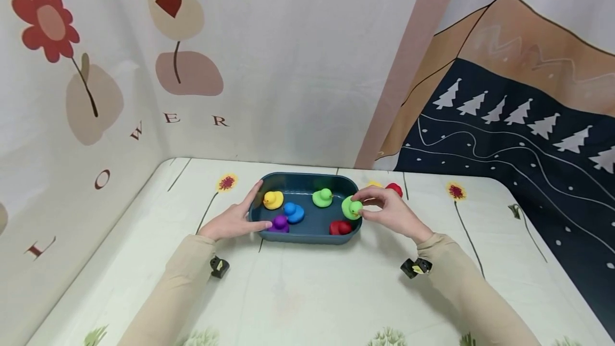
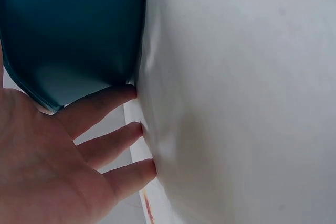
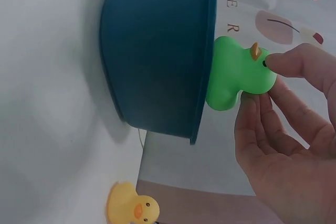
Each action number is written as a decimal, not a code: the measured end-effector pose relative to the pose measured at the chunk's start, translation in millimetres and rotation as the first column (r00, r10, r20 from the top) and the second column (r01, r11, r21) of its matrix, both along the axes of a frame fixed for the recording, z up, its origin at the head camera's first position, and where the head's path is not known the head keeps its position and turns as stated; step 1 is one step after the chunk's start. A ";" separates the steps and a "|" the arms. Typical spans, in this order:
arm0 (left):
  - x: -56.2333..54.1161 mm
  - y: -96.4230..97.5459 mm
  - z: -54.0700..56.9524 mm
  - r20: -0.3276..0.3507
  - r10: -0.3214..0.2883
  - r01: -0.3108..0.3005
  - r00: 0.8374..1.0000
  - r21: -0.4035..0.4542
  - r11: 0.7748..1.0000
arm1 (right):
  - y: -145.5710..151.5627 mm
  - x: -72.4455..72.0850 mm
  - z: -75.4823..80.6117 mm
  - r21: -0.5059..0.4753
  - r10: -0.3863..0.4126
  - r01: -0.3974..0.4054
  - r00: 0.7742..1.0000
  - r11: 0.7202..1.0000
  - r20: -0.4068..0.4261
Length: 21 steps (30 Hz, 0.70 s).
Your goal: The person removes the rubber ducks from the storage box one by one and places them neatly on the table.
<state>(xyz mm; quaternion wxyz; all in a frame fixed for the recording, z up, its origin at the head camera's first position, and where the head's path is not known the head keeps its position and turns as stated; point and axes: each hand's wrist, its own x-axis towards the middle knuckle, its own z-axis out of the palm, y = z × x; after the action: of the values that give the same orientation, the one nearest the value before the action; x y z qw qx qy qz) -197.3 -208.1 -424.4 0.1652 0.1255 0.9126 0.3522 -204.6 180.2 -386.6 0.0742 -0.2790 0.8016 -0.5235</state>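
Observation:
A dark blue basin [image 1: 307,240] stands on the cloth-covered table. Inside it are a yellow rubber duck [image 1: 273,200], a blue one [image 1: 293,212], a purple one [image 1: 280,223], a red one [image 1: 340,227] and a green one [image 1: 322,197]. My left hand [image 1: 235,221] rests at the basin's left end, thumb over the near rim, with fairly straight, spread fingers in the left wrist view. Over the basin's right rim, my right hand [image 1: 391,211] pinches a second green rubber duck [image 3: 244,72] by its head, thumb on one side and fingertips on the other.
Behind the right hand sit a yellow duck [image 3: 131,205] and a red thing [image 1: 395,189], partly hidden in the head view. A printed cloth wall [image 1: 288,68] rises behind the table, close beyond the basin.

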 end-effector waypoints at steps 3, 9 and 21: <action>-0.1 -0.2 0.1 0.001 0.000 0.000 1.000 0.003 1.000 | 4.2 0.7 3.4 0.012 -0.008 0.008 1.000 1.000 0.000; 0.4 -0.4 -0.3 0.005 0.003 -0.003 1.000 0.005 1.000 | 11.8 1.0 9.5 0.056 -0.044 0.044 0.999 0.997 -0.006; -0.7 -1.0 -3.0 0.004 0.003 -0.003 1.000 0.006 1.000 | 28.6 -0.2 14.8 0.086 -0.079 0.077 0.997 0.993 0.011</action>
<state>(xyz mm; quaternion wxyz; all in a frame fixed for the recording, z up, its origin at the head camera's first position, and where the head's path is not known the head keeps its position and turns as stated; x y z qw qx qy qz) -198.0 -209.1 -427.4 0.1662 0.1240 0.9113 0.3556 -204.8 208.8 -371.8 0.0714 -0.2403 0.8331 -0.4931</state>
